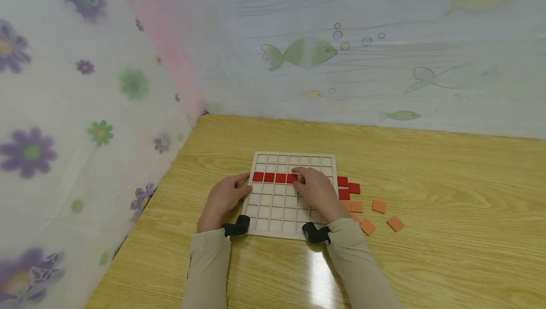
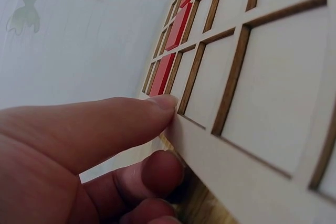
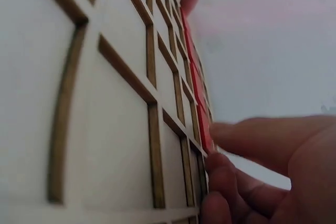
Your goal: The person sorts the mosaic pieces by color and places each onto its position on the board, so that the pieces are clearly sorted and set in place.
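A board [image 1: 275,212] of square cells lies flat on the bench [image 1: 448,171], its far edge toward the fish-painted wall [image 1: 384,72] and its sides running roughly straight away from the person. Its outline looks nearly square, so I cannot tell a long axis. Four red tiles [image 1: 269,177] sit side by side in the third row from the far edge, the line running left to right from the leftmost cell.

The left hand [image 1: 222,200] has its grip clamped on the board's left edge, thumb on the rim beside the row's end, fingers curled at the edge. The right hand [image 1: 319,190] reaches over the board, bent digits touching the fourth tile [image 1: 291,179]; I cannot tell whether its grip pinches that tile or only touches it.

By the board's right edge lie three loose reds [image 1: 354,188], with orange tiles [image 1: 378,206] nearer the person, variously turned.
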`<action>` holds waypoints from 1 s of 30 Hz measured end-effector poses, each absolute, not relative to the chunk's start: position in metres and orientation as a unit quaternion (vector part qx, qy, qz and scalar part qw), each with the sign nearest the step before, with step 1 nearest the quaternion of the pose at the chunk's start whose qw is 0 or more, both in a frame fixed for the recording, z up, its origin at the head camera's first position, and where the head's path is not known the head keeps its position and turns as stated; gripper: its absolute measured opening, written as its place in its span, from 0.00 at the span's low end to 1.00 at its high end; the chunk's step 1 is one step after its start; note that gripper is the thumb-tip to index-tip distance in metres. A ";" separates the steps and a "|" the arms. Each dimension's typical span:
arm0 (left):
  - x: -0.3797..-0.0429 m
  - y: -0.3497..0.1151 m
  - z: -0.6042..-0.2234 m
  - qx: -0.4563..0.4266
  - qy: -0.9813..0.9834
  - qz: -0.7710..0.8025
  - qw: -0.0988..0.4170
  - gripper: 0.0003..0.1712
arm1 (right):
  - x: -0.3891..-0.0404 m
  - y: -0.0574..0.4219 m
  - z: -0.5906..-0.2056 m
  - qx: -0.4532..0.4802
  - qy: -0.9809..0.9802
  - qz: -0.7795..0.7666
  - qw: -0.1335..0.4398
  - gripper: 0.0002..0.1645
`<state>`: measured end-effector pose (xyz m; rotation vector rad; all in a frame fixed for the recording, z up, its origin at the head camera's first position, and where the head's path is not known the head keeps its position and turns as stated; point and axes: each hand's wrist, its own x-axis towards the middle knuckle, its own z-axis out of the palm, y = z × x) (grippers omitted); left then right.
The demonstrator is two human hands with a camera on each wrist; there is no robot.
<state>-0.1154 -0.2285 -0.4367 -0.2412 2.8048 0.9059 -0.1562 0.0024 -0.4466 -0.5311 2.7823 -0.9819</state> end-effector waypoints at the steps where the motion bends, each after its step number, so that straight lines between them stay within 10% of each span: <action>1: -0.115 -0.229 -0.437 -0.082 0.944 0.306 0.092 0.27 | -0.157 0.004 -0.447 -0.180 0.924 -0.328 0.078 0.22; 30: -0.115 -0.228 -0.437 -0.086 0.941 0.315 0.092 0.27 | -0.162 0.053 -0.425 -0.206 0.911 -0.338 0.114 0.21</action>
